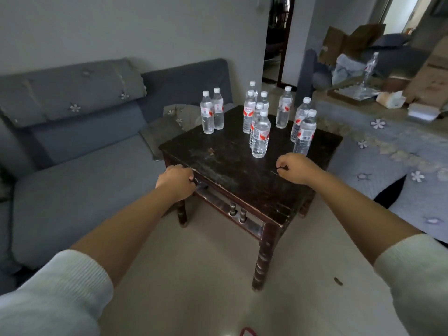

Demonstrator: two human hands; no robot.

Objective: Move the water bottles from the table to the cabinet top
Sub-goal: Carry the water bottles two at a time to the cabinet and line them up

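We see a small dark wooden bench (232,163) with a worn, scuffed top and turned, beaded legs, standing on a pale smooth floor (194,275). On its far half stand the water bottles (260,134): clear ribbed plastic, white screw caps, red-and-white labels, all upright. Two stand side by side at the far left edge, a tight cluster sits near the middle, one stands alone behind it to the right, and two more stand close together at the right edge.

Our left hand (175,181) hovers at the near left edge of the bench, its fingers curled loosely inward and holding nothing. Our right hand (294,167) hangs over the near part of the bench top, just short of the closest bottle, fingers likewise loosely curled around nothing. Both forearms are bare, with ribbed white knit sleeves (72,282) pushed up.

A grey-blue upholstered sofa (72,154) with flower-stitched cushions lies to the left. To the right is a floral-patterned cover (388,146), and behind it cardboard boxes (358,37) and another bottle (369,67) standing apart.
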